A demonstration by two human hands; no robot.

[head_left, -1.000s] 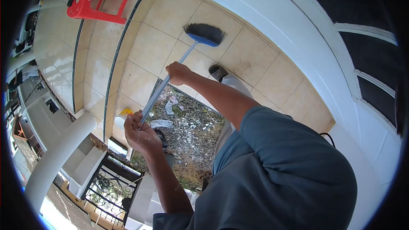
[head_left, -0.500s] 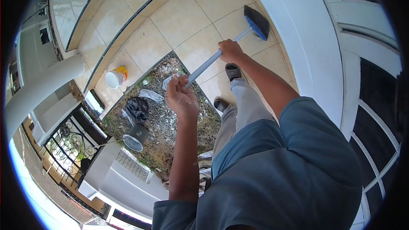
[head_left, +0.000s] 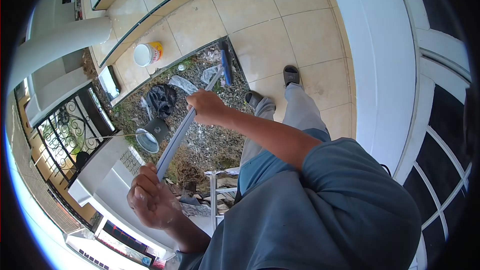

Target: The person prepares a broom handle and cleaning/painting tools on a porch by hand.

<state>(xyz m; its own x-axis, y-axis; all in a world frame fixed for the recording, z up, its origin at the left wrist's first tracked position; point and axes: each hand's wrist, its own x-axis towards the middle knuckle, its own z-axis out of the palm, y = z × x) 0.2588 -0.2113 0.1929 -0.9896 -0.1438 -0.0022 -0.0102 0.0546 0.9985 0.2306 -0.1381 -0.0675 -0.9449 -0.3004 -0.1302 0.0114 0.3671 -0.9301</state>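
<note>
A broom (head_left: 177,137) with a pale grey handle and a blue, dark-bristled head slants across the view. My right hand (head_left: 207,107) is closed around the middle of the handle. At the lower left, my left hand (head_left: 154,197) has its fingers curled at the handle's top end, with whitish specks on the skin. The broom head (head_left: 226,65) is over the corner of the gravel patch (head_left: 200,140), beside the tile edge. Just below it lies a crumpled clear plastic piece (head_left: 210,73).
A white bucket (head_left: 143,55) with a yellow-red label stands on tiles. On the gravel are a black plastic bag (head_left: 161,100) and a tipped dark bucket (head_left: 152,135). A metal ladder (head_left: 214,195) is near my body. Tiled steps (head_left: 165,5) edge the far side; a white wall (head_left: 372,70) runs right.
The broom head has swung from the tiles near the wall leftward to the gravel corner. Both hands have moved left and down with the handle.
</note>
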